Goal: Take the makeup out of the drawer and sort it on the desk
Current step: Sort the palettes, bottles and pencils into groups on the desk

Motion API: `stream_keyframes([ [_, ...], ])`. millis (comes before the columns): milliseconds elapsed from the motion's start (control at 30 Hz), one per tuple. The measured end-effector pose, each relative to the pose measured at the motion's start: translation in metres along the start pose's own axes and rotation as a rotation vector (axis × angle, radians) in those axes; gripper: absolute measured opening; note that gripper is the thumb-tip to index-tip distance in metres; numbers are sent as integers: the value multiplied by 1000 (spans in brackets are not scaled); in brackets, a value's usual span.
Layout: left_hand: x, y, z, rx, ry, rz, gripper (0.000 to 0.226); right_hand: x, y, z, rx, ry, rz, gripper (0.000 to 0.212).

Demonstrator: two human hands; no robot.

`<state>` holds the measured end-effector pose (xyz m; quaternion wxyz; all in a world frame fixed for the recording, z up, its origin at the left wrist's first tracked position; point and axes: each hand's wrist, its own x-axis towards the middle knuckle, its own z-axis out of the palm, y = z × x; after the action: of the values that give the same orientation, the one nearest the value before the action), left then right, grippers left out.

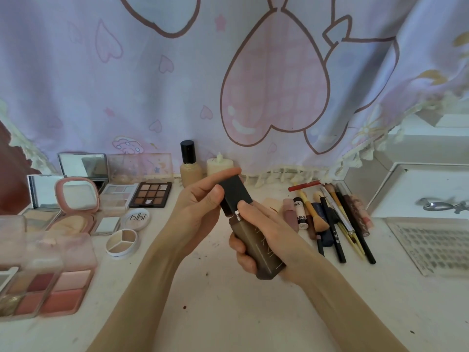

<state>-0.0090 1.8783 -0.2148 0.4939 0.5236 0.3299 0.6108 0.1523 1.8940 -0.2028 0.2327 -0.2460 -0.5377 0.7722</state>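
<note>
1. While the dark foundation bottle (256, 240) is held in the air above the middle of the desk (228, 313), it touches neither the desktop nor any other item; its long axis runs slantwise, the base towards the near edge and right, the cap towards the far edge and left.
2. The right hand (269, 240) wraps the bottle's body from the right, fingers curled round the lower part and the thumb lying near the neck.
3. The left hand (200, 207) pinches the square black cap (234, 196) from the left, thumb on its near face and forefinger along its top.
4. The cap sits slightly off the body: a silver collar (237, 212) shows in the gap, so it is judged either going on or coming off; which cannot be told.
5. The bottle is a squared column of smoky brown, semi-translucent, with faint pale lettering along one face.
6. The likely destination lies beyond the cap end: a pale foundation bottle (190, 168) stands upright at the far edge, beside a cream candle (219, 165).
7. Palettes (151, 194) lie along the left edge; brushes and pencils (335, 219) lie towards the right.
</note>
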Motion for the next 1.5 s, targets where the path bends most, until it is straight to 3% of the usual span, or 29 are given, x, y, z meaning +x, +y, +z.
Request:
stream_keyframes([
  [100,1,-4,0,-47,15,11,53,1,-1,-5,-8,15,8,24],
  [233,4,-10,1,-84,68,42,58,3,-3,-15,-47,-6,58,49],
  [367,8,-7,-11,-167,301,153,56,-3,-8,-30,-11,-30,99,41],
  [467,9,-13,-9,205,514,95,29,1,-15,-41,53,63,37,38],
  [533,10,-19,-3,526,588,60,30,9,-20,-44,11,182,-31,23],
  [667,9,-36,-2,978,487,95,39,37,-29,-53,-358,436,-119,27],
  [767,8,-46,1,1138,423,83,40,57,-35,-58,-534,472,-180,26],
  [1200,19,-57,3,1206,325,162,50,88,-18,-74,-593,483,-285,34],
  [1500,34,-54,3,1288,222,153,37,98,-29,-84,-889,522,-281,35],
])
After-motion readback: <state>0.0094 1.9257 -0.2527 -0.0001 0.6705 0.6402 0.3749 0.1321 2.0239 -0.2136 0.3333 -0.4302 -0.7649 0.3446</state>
